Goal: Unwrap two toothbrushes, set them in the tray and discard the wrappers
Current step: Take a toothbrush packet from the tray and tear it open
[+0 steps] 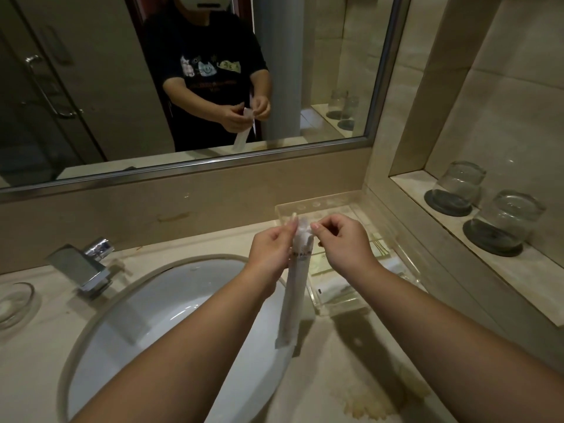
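A dim bathroom is seen, with a wide mirror (213, 71) above a beige stone desk (351, 370). A person in a dark printed shirt is reflected in the mirror, both hands raised at a wrapper. An oval white sink (171, 325) is set into the desk, and a chrome tap (81, 267) stands at its left rim. A small glass dish (13, 303) lies at the far left. On the right, a recessed shelf (494, 264) holds two upturned glasses (457, 184) on dark coasters. A clear tray (335, 248) lies on the desk against the back wall, just right of the sink, with small packets inside; what they are cannot be told. Above the sink's right edge, a long white wrapper (293, 297) is held upright in the air, hanging down from both hands. The left hand (271, 248) is pinched shut on the wrapper's upper part, and the right hand (341, 242) is pinched on its crumpled top edge. A pale toothbrush (294, 217) end pokes out beside the left fingers.
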`<state>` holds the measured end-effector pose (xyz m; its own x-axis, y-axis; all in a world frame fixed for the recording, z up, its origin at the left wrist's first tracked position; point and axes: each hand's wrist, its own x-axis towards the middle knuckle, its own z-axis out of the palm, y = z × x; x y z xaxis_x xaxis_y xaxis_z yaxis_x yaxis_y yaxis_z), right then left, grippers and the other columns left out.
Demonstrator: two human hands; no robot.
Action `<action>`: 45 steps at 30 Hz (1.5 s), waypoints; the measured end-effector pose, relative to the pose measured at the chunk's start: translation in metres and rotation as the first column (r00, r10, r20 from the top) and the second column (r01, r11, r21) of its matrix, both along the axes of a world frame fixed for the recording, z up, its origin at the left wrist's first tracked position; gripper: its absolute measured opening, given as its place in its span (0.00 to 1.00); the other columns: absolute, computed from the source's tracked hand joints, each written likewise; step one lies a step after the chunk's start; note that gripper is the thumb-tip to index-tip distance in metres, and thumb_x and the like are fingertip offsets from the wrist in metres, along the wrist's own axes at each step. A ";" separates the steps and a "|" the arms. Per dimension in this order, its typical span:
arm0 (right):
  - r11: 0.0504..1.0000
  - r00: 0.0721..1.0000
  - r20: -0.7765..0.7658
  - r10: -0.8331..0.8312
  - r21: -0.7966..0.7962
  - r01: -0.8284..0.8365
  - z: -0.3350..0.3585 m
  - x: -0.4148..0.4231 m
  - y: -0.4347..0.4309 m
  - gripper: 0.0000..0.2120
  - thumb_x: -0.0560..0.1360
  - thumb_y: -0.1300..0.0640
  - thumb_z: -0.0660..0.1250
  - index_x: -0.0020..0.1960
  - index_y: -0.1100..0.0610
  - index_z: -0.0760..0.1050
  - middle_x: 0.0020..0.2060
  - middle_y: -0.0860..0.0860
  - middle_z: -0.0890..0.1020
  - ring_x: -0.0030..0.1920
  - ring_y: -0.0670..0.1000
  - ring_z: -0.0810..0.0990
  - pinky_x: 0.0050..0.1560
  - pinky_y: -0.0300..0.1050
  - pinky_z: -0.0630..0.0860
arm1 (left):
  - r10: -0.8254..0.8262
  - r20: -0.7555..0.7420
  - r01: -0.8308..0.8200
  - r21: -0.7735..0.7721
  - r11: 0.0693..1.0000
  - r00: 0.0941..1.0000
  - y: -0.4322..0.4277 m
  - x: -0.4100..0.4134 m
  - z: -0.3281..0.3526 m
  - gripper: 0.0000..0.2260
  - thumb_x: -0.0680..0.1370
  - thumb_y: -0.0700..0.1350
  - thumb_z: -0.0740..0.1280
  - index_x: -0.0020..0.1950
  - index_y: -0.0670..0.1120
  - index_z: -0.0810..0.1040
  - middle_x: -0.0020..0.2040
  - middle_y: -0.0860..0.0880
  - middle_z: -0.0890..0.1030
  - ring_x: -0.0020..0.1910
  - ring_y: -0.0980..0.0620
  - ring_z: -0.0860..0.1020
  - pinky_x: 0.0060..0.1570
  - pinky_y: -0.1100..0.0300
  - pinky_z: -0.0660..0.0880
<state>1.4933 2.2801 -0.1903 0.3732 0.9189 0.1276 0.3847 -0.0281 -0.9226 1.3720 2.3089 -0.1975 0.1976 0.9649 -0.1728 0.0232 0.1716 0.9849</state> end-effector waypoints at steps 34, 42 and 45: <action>0.936 0.669 -0.703 -0.242 0.014 0.352 -0.014 -0.047 0.002 0.14 0.72 0.62 0.69 0.28 0.55 0.75 0.20 0.45 0.76 0.24 0.43 0.73 0.30 0.36 0.75 | 0.470 0.363 -0.269 -0.482 0.834 0.805 -0.014 0.032 0.011 0.09 0.76 0.39 0.65 0.37 0.37 0.78 0.24 0.44 0.80 0.22 0.50 0.79 0.28 0.62 0.77; 0.922 0.680 -0.684 -0.264 0.028 0.387 -0.008 -0.045 0.001 0.12 0.72 0.62 0.69 0.30 0.55 0.76 0.21 0.45 0.78 0.26 0.43 0.77 0.34 0.38 0.75 | 0.544 0.385 -0.249 -0.597 0.763 0.746 -0.009 0.036 0.019 0.10 0.77 0.40 0.63 0.38 0.37 0.76 0.32 0.43 0.79 0.21 0.51 0.78 0.29 0.60 0.76; 0.936 0.867 -0.412 -0.280 0.082 0.342 -0.009 -0.045 -0.004 0.12 0.72 0.58 0.69 0.30 0.53 0.76 0.25 0.46 0.78 0.27 0.42 0.75 0.33 0.36 0.73 | 0.548 0.299 -0.360 -0.502 0.786 0.781 -0.007 0.034 0.017 0.12 0.77 0.40 0.64 0.34 0.39 0.76 0.32 0.43 0.79 0.30 0.46 0.80 0.38 0.55 0.79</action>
